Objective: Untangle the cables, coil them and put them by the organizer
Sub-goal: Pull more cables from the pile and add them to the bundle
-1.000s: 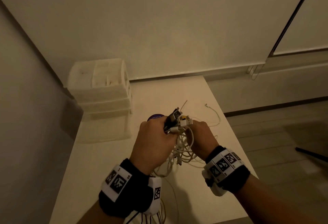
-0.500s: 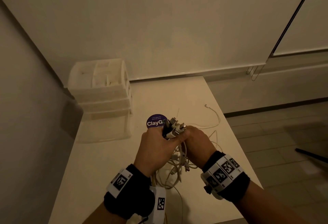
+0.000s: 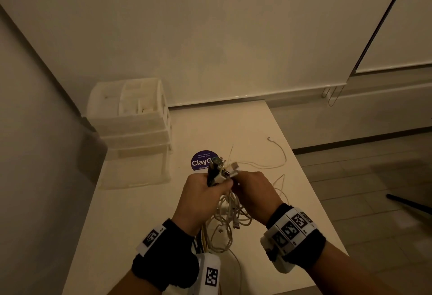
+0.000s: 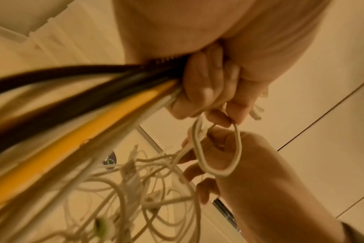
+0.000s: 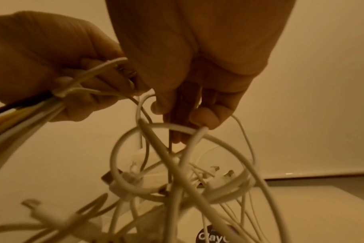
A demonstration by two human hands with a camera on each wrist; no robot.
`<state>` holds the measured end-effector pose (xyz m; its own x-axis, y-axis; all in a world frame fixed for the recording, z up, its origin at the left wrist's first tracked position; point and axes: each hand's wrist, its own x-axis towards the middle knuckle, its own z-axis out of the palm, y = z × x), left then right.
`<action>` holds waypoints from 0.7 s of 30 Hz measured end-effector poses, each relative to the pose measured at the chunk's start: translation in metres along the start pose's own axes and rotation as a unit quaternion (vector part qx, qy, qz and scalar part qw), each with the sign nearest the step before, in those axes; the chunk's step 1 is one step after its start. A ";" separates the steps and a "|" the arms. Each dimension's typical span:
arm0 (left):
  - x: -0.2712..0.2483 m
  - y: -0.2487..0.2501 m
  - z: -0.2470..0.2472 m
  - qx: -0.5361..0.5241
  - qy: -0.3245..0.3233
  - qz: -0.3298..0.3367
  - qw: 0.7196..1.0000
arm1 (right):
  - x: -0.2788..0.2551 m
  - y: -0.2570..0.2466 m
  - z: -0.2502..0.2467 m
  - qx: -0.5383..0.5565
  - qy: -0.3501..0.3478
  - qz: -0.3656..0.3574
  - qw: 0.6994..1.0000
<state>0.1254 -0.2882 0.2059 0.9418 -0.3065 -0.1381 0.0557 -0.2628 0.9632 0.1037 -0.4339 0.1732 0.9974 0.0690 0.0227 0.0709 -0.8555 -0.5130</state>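
A tangle of white cables (image 3: 228, 215) hangs between both hands above the white table (image 3: 131, 220). My left hand (image 3: 203, 197) grips a bundle of black, yellow and white cables (image 4: 106, 97), their plug ends (image 3: 221, 169) sticking up out of the fist. My right hand (image 3: 251, 191) is against it, fingers curled round a white cable (image 5: 194, 136) that loops down into the tangle (image 5: 177, 166). In the left wrist view a white loop (image 4: 218, 154) lies across the right hand. The translucent white drawer organizer (image 3: 131, 126) stands at the table's back left.
A round purple ClayGo sticker (image 3: 202, 161) lies on the table just beyond the hands. One loose white cable end (image 3: 278, 152) trails toward the table's right edge. A wall runs along the left and the back. Tiled floor (image 3: 364, 177) lies to the right.
Both hands have dropped slightly toward the table with the bundle, uncovering the purple sticker. The grips look unchanged.
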 end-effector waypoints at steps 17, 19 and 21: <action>-0.014 -0.009 -0.024 -0.019 0.042 0.005 0.999 | 0.001 0.010 0.036 0.005 -0.065 0.057 0.996; -0.005 -0.013 -0.034 -0.012 0.069 -0.017 0.997 | -0.009 0.019 0.038 0.048 -0.027 0.048 0.997; -0.002 -0.017 -0.037 0.041 0.062 -0.003 0.997 | -0.017 0.028 0.036 0.111 0.033 0.066 0.991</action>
<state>0.1349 -0.2494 0.1982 0.9757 -0.1896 -0.1100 0.0398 -0.3401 0.9395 0.0880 -0.4402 0.1273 0.9970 -0.0770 -0.0047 -0.0589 -0.7203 -0.6911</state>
